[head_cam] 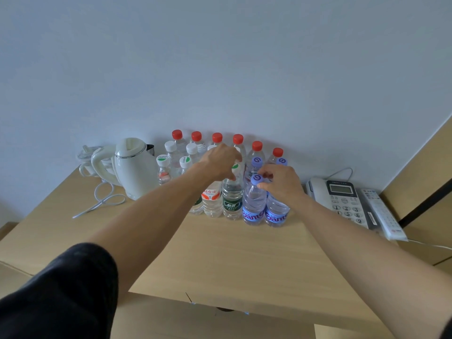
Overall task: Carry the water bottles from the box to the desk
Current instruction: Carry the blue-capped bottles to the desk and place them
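Many water bottles stand in rows at the back of the wooden desk point(220, 253), against the wall. My left hand point(221, 162) reaches over the front row, and its curled fingers hold the top of a green-labelled bottle point(231, 204) that stands on the desk. My right hand point(281, 179) curls over the neck of a purple-labelled bottle point(276, 214), hiding its cap. The thumb of that hand lies by the purple cap of a matching bottle point(254, 206) just to the left. Behind them is a row of red-capped bottles point(217, 137).
A white electric kettle point(134, 167) with a loose white cable point(100, 201) stands left of the bottles. To the right are a desk phone point(342, 199) and a white remote point(381, 214). Cardboard point(208, 321) lies below the desk's front edge.
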Demonstrator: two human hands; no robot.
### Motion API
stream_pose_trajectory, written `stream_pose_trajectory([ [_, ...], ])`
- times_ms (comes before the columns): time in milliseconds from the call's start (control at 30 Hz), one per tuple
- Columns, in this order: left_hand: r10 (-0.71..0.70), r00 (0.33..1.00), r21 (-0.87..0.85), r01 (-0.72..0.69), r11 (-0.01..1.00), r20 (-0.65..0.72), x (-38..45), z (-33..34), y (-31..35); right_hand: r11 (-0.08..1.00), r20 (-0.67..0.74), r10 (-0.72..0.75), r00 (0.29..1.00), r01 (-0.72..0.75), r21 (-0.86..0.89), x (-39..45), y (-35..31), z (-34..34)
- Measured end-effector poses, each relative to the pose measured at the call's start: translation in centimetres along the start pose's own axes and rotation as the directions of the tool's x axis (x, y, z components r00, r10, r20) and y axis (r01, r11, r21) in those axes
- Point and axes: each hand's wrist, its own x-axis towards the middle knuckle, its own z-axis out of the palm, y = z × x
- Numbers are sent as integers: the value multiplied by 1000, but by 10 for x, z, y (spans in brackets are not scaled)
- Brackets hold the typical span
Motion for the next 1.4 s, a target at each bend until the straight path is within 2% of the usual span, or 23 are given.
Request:
stream_pose_trajectory([
  [200,-62,996,150,70,986,-56,-11,-8,-30,1000,22,1,1000,-1,4,2,1,-4],
  [500,-76,996,59,74,996,38,-15,0,-45,1000,9,-18,1000,18,-24,7,-3,-3],
  [900,-33,999,29,33,999,20,-13,-3,-54,1000,10,12,1000,-12,-22,7,-3,-3],
  [1067,-78,995,224,91,970,-64,-29,-18,-84,1000,8,21,1000,-21,-13,8,-4,-2],
  [1200,-93,996,192,90,977,6,-33,-8,-95,999,6,34,999,-34,-2,8,-4,0],
  [1400,-48,999,131,46,990,17,-30,-6,-98,999,-5,43,999,-43,-3,5,-7,0],
])
